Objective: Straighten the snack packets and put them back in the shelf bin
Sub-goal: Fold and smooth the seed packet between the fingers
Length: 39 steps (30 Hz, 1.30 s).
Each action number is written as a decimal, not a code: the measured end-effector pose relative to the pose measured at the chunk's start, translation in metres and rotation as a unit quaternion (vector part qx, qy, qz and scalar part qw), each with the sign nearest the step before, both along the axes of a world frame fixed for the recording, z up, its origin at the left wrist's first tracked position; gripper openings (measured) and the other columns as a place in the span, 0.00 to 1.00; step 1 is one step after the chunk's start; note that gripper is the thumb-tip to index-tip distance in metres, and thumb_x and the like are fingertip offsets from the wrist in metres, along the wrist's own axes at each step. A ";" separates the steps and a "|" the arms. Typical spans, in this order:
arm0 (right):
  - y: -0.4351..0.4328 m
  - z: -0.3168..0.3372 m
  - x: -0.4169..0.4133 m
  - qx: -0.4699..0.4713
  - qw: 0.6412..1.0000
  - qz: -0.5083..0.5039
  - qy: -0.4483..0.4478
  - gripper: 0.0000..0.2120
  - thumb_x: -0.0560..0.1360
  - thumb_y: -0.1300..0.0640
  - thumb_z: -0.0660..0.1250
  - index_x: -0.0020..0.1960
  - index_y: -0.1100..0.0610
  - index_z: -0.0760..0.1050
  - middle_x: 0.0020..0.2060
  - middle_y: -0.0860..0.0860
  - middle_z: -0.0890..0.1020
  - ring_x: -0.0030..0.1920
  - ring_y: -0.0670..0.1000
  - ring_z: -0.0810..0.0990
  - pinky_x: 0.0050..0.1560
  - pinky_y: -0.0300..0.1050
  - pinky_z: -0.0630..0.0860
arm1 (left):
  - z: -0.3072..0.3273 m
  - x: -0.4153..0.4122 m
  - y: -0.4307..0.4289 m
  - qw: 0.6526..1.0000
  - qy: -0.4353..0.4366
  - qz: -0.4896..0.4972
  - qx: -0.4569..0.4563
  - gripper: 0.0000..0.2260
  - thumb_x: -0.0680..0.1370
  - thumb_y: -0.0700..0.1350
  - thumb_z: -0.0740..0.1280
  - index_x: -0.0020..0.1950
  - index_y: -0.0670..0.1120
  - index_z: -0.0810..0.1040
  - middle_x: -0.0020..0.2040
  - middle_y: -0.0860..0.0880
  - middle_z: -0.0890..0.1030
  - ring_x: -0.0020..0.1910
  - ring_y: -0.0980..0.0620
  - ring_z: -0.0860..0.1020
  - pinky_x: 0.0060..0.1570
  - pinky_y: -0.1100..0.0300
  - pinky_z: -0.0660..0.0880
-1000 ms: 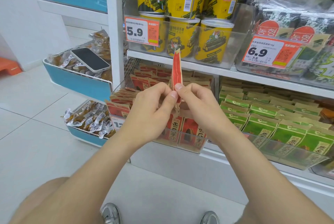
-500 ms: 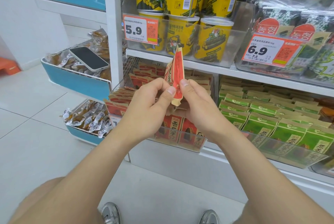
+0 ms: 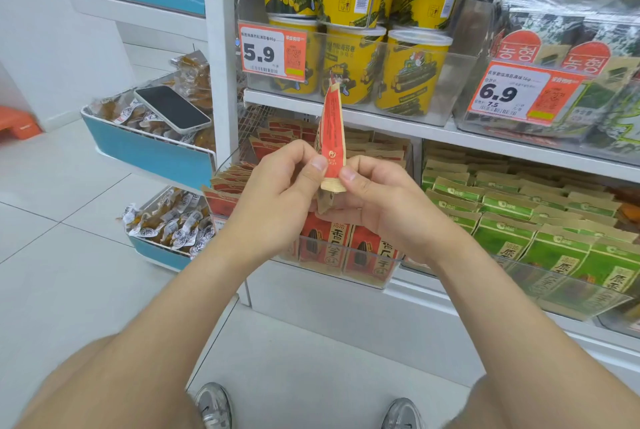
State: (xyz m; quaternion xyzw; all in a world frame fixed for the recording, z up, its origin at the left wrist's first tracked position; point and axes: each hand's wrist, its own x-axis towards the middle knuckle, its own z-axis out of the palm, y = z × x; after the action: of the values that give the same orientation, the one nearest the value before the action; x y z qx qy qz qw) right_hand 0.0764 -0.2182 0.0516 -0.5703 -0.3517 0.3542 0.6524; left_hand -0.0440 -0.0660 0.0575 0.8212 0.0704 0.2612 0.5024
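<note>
– Packet [image 3: 333, 137] stands upright and edge-on in front of the shelf, above the bin [image 3: 346, 278] of red ones and not in it yet.
– Who has it?
– Both hands. The left hand [image 3: 277, 193] pinches its lower end, thumb against fingers. The right hand [image 3: 384, 200] does the same from the other side, so each grip is clamped on the packet.
– What could spoil it?
– I'd say the hold is low and the top stands free. Hard smoothing could crease or fold it over rather than flatten it. Letting one pinch go early might drop it to the floor.
– And going in?
– The bin looks packed. Pushed in crooked, the packet could bend or knock the front row [image 3: 367, 252] askew.
</note>
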 end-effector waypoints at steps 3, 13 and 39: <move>0.001 0.000 -0.002 0.000 1.000 -0.019 -0.017 0.13 0.83 0.52 0.69 0.57 0.62 0.75 0.52 0.62 0.86 0.58 0.65 0.86 0.62 0.59 0.83 | 0.003 -0.001 -0.003 1.000 0.005 0.006 -0.015 0.13 0.89 0.48 0.63 0.49 0.43 0.79 0.46 0.43 0.84 0.48 0.42 0.82 0.52 0.40 0.81; 0.002 -0.002 -0.008 -0.056 0.946 -0.183 -0.260 0.25 0.69 0.44 0.85 0.52 0.53 0.73 0.52 0.51 0.85 0.50 0.57 0.88 0.50 0.66 0.85 | 0.004 -0.003 -0.008 0.997 0.047 0.008 -0.062 0.24 0.80 0.65 0.67 0.55 0.42 0.80 0.41 0.45 0.89 0.41 0.50 0.89 0.49 0.46 0.86; 0.014 0.007 -0.020 -0.045 0.950 -0.255 -0.173 0.13 0.88 0.51 0.64 0.53 0.56 0.84 0.43 0.52 0.90 0.44 0.52 0.88 0.55 0.64 0.85 | 0.010 0.002 -0.015 0.938 0.040 0.076 -0.337 0.20 0.91 0.55 0.55 0.59 0.47 0.85 0.48 0.44 0.90 0.49 0.46 0.89 0.46 0.53 0.87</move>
State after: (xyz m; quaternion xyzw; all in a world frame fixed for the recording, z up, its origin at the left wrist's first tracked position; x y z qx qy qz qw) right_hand 0.0564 -0.2046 0.0583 -0.7221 -0.2853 0.0873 0.6241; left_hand -0.0421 -0.0814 0.0676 0.6060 0.2364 0.2267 0.7249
